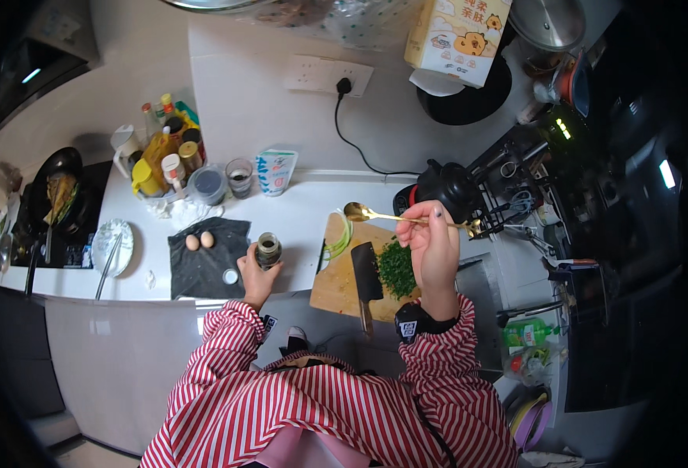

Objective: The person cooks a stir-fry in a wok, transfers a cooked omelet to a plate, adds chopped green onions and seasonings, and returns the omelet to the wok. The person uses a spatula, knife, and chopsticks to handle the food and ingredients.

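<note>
My left hand (258, 276) grips a small open glass jar (268, 250) with dark contents, at the right edge of a dark grey cloth (203, 269). A white lid (230, 276) lies on the cloth beside that hand. Raised over the right side of the counter, my right hand (432, 243) holds a gold-coloured spoon (386, 216) by its handle, the bowl pointing left. Below it is a wooden cutting board (338, 289) with a cleaver (367, 275), chopped green herbs (396, 269) and pale green strips (340, 237). Two eggs (199, 240) rest on the cloth.
A frying pan (57, 169) with food stands on the stove at far left, beside a plate (113, 248) with chopsticks across it. Condiment bottles (168, 152) crowd the back corner. A black kettle (446, 187) and the sink (484, 316) are at the right.
</note>
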A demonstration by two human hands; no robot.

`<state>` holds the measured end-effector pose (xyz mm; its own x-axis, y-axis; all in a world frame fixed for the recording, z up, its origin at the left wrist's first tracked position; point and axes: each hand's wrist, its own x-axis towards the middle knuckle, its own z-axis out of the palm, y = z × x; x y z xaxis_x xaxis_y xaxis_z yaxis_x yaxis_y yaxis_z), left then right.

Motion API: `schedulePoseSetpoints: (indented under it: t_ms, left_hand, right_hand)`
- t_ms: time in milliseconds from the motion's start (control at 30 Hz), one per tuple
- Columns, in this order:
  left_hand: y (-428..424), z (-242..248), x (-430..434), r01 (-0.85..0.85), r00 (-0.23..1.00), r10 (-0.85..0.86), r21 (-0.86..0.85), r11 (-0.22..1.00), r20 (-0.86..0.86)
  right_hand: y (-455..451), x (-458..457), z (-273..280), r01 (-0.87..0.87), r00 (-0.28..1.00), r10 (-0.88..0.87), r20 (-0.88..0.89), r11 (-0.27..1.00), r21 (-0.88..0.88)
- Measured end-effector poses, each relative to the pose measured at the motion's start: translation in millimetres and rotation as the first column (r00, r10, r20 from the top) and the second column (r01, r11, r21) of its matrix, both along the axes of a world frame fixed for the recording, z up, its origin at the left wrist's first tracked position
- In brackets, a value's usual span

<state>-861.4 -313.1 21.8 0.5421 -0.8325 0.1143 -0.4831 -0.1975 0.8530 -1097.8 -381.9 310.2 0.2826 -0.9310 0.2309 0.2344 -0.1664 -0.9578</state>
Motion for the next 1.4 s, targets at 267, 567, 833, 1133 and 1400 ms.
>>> schedulePoseSetpoints:
  t_ms: [267,567,833,1133,1400]
  left_hand:
    - [-31.5,-19.5,-8.4,-0.055,0.998,0.056,-0.020,0.998,0.018]
    - [-12.5,-19.4,-13.9,-0.098,0.973,0.122,-0.123,0.987,0.198]
    - [26.6,70.5,-63.7,0.105,0.974,-0.135,-0.166,0.981,-0.183]
    - [-90.5,220.2,-137.7,0.197,0.803,-0.436,-0.509,0.838,-0.407]
    - [-66.3,185.1,-107.2,0.155,0.317,-0.357,-0.324,0.933,-0.879]
  right_hand:
    - [-87.2,6.1,0.6,0.108,0.988,-0.095,0.119,0.988,-0.108]
    - [-250.6,23.4,15.3,0.250,0.902,-0.297,0.314,0.951,0.182]
    - [-217.1,4.3,-35.1,0.271,0.861,-0.346,0.372,0.932,0.241]
    - [-37.9,-21.9,-103.2,0.290,0.930,-0.309,-0.197,0.950,-0.118]
    - [-7.8,-92.3,-68.4,-0.060,0.996,0.076,-0.056,0.969,0.238]
